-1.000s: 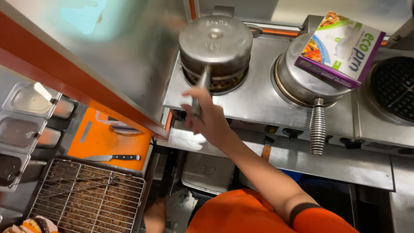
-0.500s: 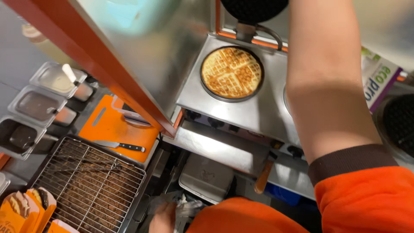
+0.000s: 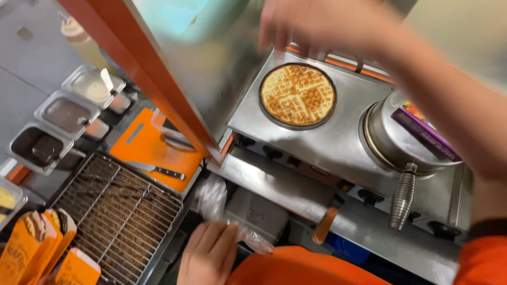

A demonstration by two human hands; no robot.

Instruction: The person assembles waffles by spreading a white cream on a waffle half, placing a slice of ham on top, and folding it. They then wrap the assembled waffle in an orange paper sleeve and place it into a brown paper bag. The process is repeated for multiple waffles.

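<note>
- Right hand [image 3: 317,24]: raised at the top of the view above the back edge of the open waffle iron [image 3: 338,132]; blurred, fingers curled downward, and whether its grip pinches anything cannot be told. Half a second ago only the forearm crossed the view with the lid held high; now the hand itself is in view, lower and further left.
- Waffle [image 3: 298,95]: round, golden-brown, lying uncovered in the left plate of the iron, as half a second ago; one second ago the lid still covered it.
- Left hand [image 3: 208,256]: low at the bottom edge, fingers loosely spread, resting on a clear plastic bag [image 3: 216,198]; more of it shows than before.
- Second iron [image 3: 404,137]: closed, coiled handle [image 3: 401,198] pointing toward the person, a purple box [image 3: 425,132] lying on its lid.
- Desk to the left: orange cutting board [image 3: 145,150] with a knife [image 3: 158,170], wire rack [image 3: 113,216], three metal sauce pans [image 3: 66,113].
</note>
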